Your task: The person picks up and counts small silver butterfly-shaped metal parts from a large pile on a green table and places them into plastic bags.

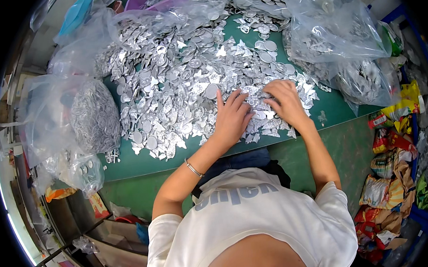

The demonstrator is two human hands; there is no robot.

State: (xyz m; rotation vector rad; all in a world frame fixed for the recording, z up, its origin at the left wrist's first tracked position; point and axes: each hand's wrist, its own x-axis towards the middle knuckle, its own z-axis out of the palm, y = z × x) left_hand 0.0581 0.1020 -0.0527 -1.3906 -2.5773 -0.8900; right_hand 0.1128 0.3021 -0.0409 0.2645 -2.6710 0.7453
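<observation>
A wide heap of small flat silver-grey metal pieces (168, 92), some round discs and some star-like or irregular, covers much of the green tabletop (124, 169). My left hand (231, 115) rests on the near part of the heap, fingers spread, beside a round disc (211, 90). Just to its right, my right hand (286, 101) bends over the pieces with its fingers curved and apart. Small pieces lie in the gap between both hands. What is under the fingertips is partly hidden, and I see nothing gripped in either hand.
Clear plastic bags of metal pieces stand at the right (337, 35) and left (95, 115) of the table. A purple basin (171, 1) sits at the back. Colourful packets (385, 173) fill a blue rack at right; open drawers (115, 240) are at lower left.
</observation>
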